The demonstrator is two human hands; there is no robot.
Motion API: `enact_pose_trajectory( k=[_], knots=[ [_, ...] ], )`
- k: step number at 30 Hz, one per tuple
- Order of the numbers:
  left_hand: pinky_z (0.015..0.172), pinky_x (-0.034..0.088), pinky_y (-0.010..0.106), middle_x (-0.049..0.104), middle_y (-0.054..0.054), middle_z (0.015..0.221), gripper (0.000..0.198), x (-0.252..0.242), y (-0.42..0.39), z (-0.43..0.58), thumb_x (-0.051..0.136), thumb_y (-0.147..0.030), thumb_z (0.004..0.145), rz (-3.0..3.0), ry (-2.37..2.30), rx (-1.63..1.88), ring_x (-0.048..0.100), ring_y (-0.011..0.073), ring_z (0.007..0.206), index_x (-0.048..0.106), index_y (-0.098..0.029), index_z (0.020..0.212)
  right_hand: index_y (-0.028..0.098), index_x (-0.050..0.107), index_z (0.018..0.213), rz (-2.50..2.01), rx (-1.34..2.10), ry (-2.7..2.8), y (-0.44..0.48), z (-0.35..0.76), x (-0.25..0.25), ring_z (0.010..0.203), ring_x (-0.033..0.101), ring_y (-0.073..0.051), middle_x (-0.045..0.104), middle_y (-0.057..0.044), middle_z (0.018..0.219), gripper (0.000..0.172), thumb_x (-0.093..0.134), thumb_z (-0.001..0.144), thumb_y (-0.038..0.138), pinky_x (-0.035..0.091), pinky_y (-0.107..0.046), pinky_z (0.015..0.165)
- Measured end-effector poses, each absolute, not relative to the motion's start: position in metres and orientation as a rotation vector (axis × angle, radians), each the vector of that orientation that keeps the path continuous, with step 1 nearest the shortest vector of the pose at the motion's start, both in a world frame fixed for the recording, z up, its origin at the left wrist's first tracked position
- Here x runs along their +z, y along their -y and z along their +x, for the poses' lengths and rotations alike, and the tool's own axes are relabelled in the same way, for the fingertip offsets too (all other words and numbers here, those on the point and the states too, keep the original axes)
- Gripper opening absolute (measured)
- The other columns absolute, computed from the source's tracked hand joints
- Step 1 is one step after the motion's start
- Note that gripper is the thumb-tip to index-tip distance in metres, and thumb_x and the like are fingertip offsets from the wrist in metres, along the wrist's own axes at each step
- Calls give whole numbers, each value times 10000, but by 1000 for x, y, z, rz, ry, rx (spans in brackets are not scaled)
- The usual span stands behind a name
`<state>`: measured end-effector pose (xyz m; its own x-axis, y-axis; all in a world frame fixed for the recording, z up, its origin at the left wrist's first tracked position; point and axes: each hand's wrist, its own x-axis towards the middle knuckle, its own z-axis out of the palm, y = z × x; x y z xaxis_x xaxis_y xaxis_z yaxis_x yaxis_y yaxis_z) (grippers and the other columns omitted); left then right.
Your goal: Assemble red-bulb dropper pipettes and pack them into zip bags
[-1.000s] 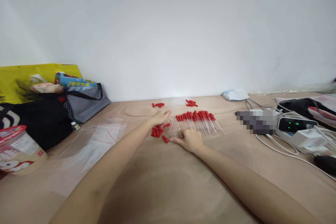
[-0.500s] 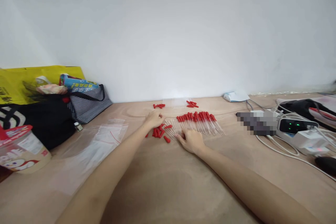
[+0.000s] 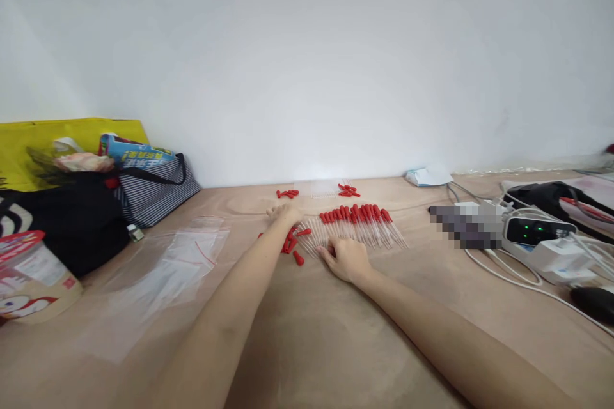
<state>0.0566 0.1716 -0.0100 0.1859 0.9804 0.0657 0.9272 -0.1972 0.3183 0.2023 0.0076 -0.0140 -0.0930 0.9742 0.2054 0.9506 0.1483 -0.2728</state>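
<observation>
My left hand (image 3: 286,213) is over the far side of a loose heap of red rubber bulbs (image 3: 298,259), its back toward me. Its fingertips are hidden, so its grip does not show. My right hand (image 3: 347,258) rests on the table with curled fingers and the thumb near the index finger, at the narrow ends of bare glass dropper tubes (image 3: 311,244). Whatever lies between those fingers is too small to make out. To the right of the bare tubes, a row of glass droppers with red bulbs (image 3: 369,214) lies side by side.
Farther back lie a few red bulbs (image 3: 288,193) and a clear bag (image 3: 323,188) with red-bulbed droppers (image 3: 348,190). Clear zip bags (image 3: 177,268), a drink cup (image 3: 41,281) and a striped bag (image 3: 160,192) stand left. Cables (image 3: 508,278) and a lit display (image 3: 540,230) lie right.
My left hand has shifted slightly over the bulb heap, its fingers turning from the right toward the left. My right hand stays at the glass tubes. The view has moved slightly.
</observation>
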Motion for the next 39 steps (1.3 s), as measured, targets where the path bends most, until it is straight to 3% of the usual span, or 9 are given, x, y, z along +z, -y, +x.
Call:
enact_pose_trajectory(
  k=[3, 8, 16, 20, 22, 25, 29, 35, 39],
  knots=[
    [821, 208, 600, 596, 242, 989, 430, -8, -165, 63, 620, -463, 573, 2146, -2055, 354, 407, 472, 1040, 622, -129, 844, 196, 588, 737, -1866, 94, 2098, -7, 202, -14, 675, 584, -171, 640, -48, 703, 378, 349, 820, 477, 319, -246, 538],
    [806, 236, 575, 613, 220, 948, 277, 1, -152, 72, 593, -319, 625, 2025, -2179, 444, 456, 442, 993, 626, -126, 820, 196, 582, 735, -1859, 77, 2089, -5, 202, -13, 670, 584, -174, 641, -48, 705, 367, 352, 817, 471, 317, -247, 535],
    [831, 279, 538, 543, 181, 1081, 350, 41, -118, 62, 272, -282, 845, 1981, -2163, 985, 388, 369, 1085, 585, -131, 892, 180, 548, 763, -1674, 169, 1878, -11, 205, -22, 667, 548, -161, 597, -45, 702, 283, 408, 802, 423, 360, -252, 584],
    [829, 380, 354, 616, 59, 943, 278, 37, -69, 64, 335, -299, 853, 2123, -1881, 1097, 514, 228, 961, 588, -185, 851, 137, 510, 952, -1282, 212, 1640, -11, 208, -24, 734, 527, -157, 577, -89, 843, 314, 427, 799, 398, 408, -275, 661],
    [743, 433, 283, 637, 27, 843, 292, 27, -46, 68, 341, -328, 857, 2142, -1736, 1112, 572, 179, 827, 595, -189, 822, 133, 485, 1034, -1136, 262, 1659, -6, 208, -22, 748, 527, -153, 577, -88, 863, 352, 441, 798, 389, 418, -280, 686],
    [686, 460, 263, 647, 39, 851, 315, 11, -24, 77, 348, -361, 854, 1899, -1372, 1245, 592, 169, 776, 597, -170, 881, 153, 484, 1067, -1029, 333, 1749, 3, 204, -19, 760, 540, -148, 597, -66, 846, 343, 452, 800, 365, 421, -283, 713],
    [728, 461, 275, 644, 55, 930, 328, -1, -15, 85, 339, -355, 861, 1790, -1198, 1294, 585, 176, 838, 594, -165, 940, 173, 529, 999, -1018, 359, 1769, 10, 198, -20, 811, 558, -155, 623, -68, 880, 245, 416, 824, 303, 419, -285, 746],
    [849, 379, 329, 611, 56, 949, 265, 1, -11, 44, 525, -374, 769, 2438, -1193, 1183, 510, 212, 944, 584, -200, 960, 164, 565, 921, -1066, 200, 1854, 9, 214, -24, 807, 553, -168, 622, -75, 839, 225, 367, 836, 229, 418, -284, 734],
    [679, 418, 296, 571, 35, 768, 268, 0, -5, 18, 538, -460, 733, 2637, -1345, 872, 539, 190, 751, 556, -201, 798, 171, 554, 892, -1087, 170, 1856, 6, 231, -28, 779, 555, -164, 610, -67, 817, 200, 368, 838, 223, 430, -283, 707]
  ],
)
